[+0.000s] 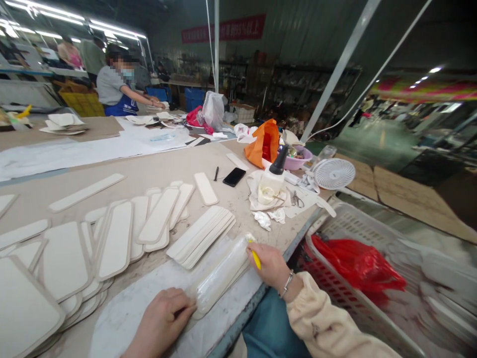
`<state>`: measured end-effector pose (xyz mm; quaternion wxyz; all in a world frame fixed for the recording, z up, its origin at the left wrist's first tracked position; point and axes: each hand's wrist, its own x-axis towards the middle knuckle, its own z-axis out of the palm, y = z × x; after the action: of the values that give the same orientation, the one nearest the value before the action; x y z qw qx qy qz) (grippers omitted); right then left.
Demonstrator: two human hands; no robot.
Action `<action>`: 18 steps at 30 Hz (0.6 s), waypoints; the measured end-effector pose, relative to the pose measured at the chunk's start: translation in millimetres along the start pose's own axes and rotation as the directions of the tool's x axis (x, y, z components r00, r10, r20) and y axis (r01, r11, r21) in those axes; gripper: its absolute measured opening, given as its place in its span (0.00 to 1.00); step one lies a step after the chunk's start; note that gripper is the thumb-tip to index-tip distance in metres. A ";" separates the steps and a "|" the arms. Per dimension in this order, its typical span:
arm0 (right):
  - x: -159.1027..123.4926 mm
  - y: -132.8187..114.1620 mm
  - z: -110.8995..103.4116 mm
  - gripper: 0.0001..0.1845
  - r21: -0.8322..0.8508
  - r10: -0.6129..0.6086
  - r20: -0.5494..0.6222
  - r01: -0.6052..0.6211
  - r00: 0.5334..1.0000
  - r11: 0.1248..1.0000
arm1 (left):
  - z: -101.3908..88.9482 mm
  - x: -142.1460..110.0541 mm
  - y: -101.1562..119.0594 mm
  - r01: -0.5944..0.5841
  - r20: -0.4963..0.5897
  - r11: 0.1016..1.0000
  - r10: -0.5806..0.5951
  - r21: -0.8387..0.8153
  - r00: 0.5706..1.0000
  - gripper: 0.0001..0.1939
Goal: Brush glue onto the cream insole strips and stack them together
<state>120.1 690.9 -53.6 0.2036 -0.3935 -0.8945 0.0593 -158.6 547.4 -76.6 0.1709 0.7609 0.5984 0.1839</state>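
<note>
A long off-white panel with rounded ends lies on a stack of like pieces in front of me; its upper face is glossy, as if wet. At its near left end, my left hand has its fingers closed on the edge. My right hand grips a yellow-handled brush, whose tip touches the panel's far right end; the tip is small and unclear. Just beyond sits a neat stack of matching panels. A pale sheet lies under the work.
Many loose panels overlap at the left. A white bottle with a black nozzle, scissors, a phone and a small fan stand ahead right. A white basket borders the table. A co-worker works across.
</note>
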 end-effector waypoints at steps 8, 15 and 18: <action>-15.5 -22.0 -3.3 0.08 0.070 -0.097 -0.030 0.099 0.995 0.993 | -3.0 1.6 2.4 -0.044 -0.048 0.999 0.046 0.027 0.998 0.17; -14.9 -20.6 -10.4 0.11 0.084 -0.028 0.055 0.023 0.998 0.996 | -9.5 2.9 9.2 -0.004 -0.058 1.000 0.003 -0.024 0.998 0.14; -20.7 -44.1 -9.7 0.12 0.402 -0.098 0.062 0.065 0.993 0.913 | -12.5 1.0 13.0 -0.014 -0.065 0.998 0.010 -0.061 0.998 0.12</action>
<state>106.6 645.2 -39.6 0.2457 -0.3031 -0.8868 0.2477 -153.4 545.9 -59.3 0.1736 0.7525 0.5932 0.2276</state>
